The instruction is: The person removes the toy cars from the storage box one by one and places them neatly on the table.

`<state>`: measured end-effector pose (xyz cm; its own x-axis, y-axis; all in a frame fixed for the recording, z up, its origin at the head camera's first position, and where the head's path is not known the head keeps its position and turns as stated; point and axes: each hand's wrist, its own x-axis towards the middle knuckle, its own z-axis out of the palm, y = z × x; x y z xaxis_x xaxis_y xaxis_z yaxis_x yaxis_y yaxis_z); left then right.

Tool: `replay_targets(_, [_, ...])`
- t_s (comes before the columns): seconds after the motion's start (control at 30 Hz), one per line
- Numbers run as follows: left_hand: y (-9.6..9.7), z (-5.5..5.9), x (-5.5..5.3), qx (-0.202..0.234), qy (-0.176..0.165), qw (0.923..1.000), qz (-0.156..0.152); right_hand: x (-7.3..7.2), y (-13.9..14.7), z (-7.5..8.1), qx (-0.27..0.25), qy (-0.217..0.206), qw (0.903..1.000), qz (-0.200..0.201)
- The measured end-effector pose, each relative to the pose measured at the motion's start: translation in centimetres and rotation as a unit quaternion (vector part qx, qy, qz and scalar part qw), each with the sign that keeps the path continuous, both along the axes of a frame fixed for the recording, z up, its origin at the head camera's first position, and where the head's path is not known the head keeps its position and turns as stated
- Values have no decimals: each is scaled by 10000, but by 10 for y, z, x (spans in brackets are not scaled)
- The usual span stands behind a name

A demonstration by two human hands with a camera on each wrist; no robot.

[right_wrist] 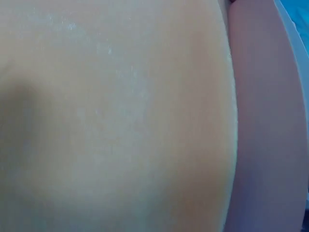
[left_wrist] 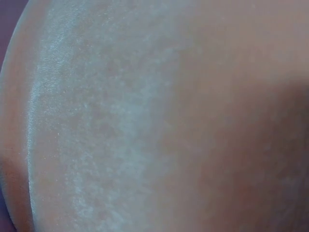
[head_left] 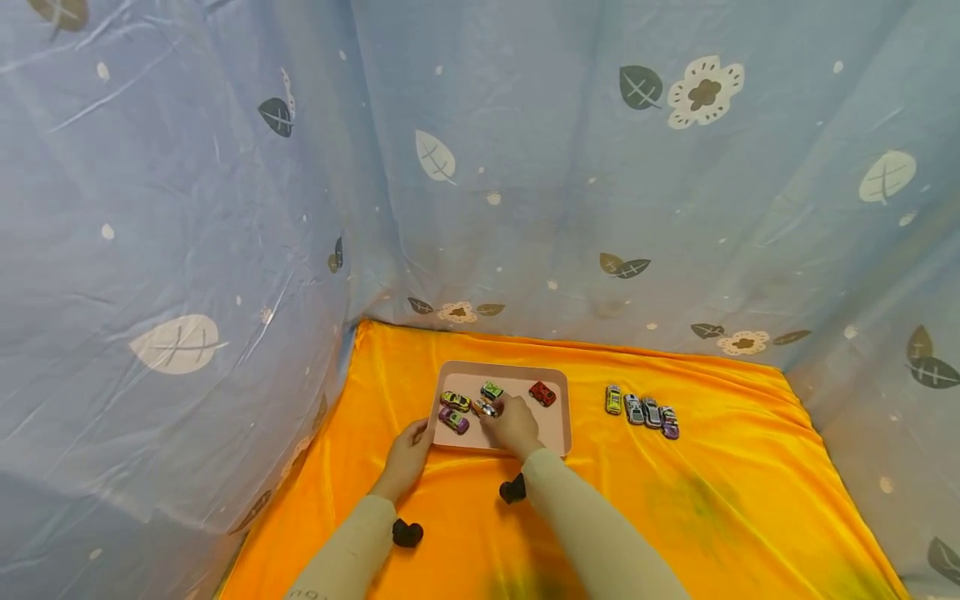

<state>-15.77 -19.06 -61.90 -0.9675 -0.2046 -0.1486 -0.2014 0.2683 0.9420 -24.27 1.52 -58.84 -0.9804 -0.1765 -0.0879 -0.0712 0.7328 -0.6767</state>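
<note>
Blue-grey curtains [head_left: 525, 183] with leaf prints stand behind an orange cloth [head_left: 735, 508]. On it sits a pink tray [head_left: 553, 423], its near left corner held by the left hand [head_left: 406, 456]. Inside, the right hand [head_left: 514, 427] pinches a silver car [head_left: 487, 408], amid yellow [head_left: 455, 401], purple [head_left: 453, 420], green [head_left: 491, 390] and red cars [head_left: 542, 393]. Four more cars [head_left: 652, 413] stand to the right.

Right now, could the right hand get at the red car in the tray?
Probably yes: the red car lies in the tray just right of the right hand, with nothing visible between them, though that hand seems to pinch a silver car.
</note>
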Motion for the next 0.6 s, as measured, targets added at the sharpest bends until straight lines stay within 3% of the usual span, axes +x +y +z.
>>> replay_targets(0.23, [1, 0, 0, 15, -32, 10000, -21, 2, 20, 8, 81, 18, 9989, 471])
replay_targets(0.6, [1, -3, -1, -2, -23, 10000, 16, 1, 77, 33, -1010, 467, 9936, 186])
